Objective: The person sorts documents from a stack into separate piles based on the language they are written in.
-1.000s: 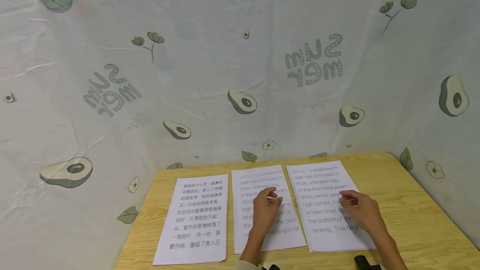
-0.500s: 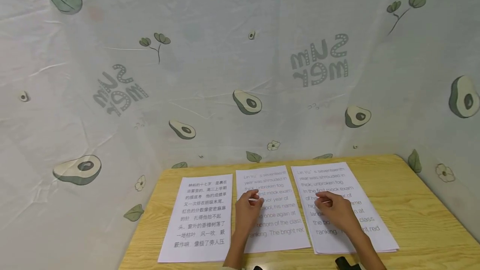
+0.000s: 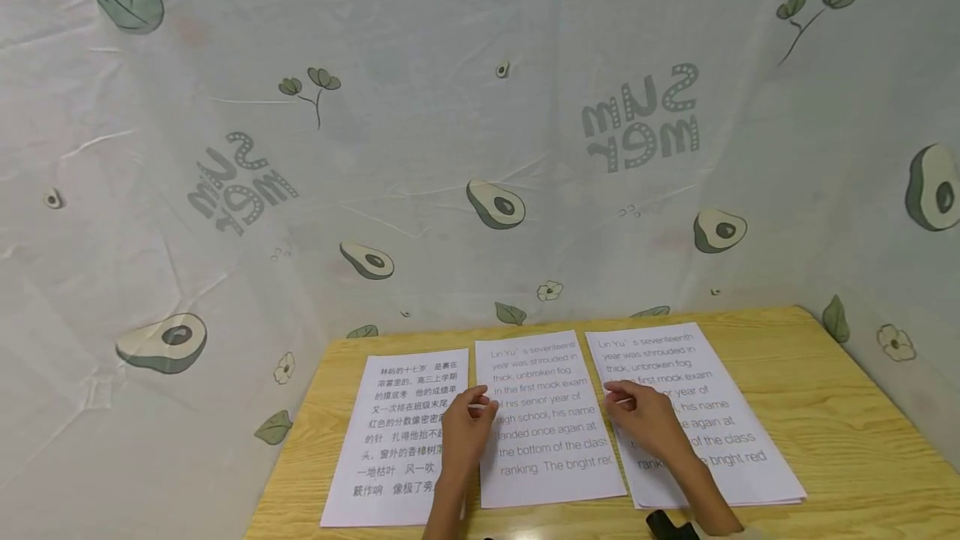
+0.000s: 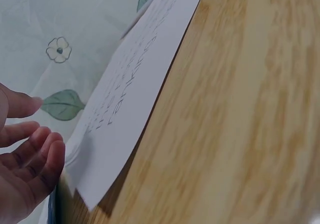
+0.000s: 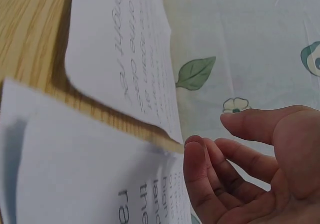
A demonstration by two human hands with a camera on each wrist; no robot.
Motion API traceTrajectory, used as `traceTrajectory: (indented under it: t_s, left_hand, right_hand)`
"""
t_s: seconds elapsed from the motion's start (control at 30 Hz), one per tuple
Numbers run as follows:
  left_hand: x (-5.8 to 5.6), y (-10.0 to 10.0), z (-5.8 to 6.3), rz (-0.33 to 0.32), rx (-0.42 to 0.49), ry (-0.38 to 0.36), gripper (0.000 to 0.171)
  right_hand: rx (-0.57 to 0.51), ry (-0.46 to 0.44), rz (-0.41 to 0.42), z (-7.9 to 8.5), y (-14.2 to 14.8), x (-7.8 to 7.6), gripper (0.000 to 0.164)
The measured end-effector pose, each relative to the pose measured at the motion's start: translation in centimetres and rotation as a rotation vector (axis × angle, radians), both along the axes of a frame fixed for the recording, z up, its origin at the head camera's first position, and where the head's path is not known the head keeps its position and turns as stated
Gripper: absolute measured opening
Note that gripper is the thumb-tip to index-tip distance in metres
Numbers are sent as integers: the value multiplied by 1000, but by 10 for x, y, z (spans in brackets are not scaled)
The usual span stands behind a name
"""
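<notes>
Three printed paper stacks lie side by side. My left hand (image 3: 467, 432) is over the gap between the Chinese-text paper (image 3: 390, 440) and the middle English-text paper (image 3: 547, 423). Its fingers bend loosely in the left wrist view, the thumb (image 4: 22, 104) apart from them, with nothing between. Over the left edge of the right English-text stack (image 3: 738, 432) is my right hand (image 3: 648, 423). The right wrist view has its thumb (image 5: 255, 124) spread from the half-bent fingers, which hold nothing. Whether either hand touches paper, I cannot tell.
Beneath the papers is a yellow wood-grain table (image 3: 840, 432). A pale cloth (image 3: 420, 132) printed with avocados and leaves hangs behind it and along the sides. A dark device (image 3: 667, 526) sits at my right wrist.
Both hands have moved left: my left hand from the middle paper to its left edge, my right from the middle of the right stack to its left edge. The view has shifted slightly.
</notes>
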State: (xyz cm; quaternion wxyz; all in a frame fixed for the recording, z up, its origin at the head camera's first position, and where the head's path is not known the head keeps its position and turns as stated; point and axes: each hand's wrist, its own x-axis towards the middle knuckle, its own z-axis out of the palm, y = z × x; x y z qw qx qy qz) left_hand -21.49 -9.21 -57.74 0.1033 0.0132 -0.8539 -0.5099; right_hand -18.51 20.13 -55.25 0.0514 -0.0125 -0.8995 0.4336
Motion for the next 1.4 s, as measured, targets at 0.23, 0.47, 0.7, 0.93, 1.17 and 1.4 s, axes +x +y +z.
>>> traceTrajectory:
  t_s: [0.23, 0.47, 0.7, 0.93, 1.17, 1.4]
  left_hand:
    - [-1, -11, 0, 33, -6, -13, 34]
    - [-5, -13, -5, 59, -50, -38, 36]
    - [-6, -14, -8, 76, -109, -40, 38]
    - [-7, -10, -7, 86, -170, -75, 36]
    - [-5, -6, -7, 80, -268, -84, 34]
    - [-5, -5, -8, 65, -270, -78, 40]
  right_hand:
    - [-5, 2, 11, 0, -10, -2, 36]
    - [13, -21, 4, -7, -12, -4, 37]
    - [36, -24, 2, -15, -15, -6, 38]
    - [43, -46, -21, -16, -19, -6, 40]
    - [53, -64, -30, -16, -24, -7, 41]
    - [68, -56, -27, -15, -24, -7, 40]
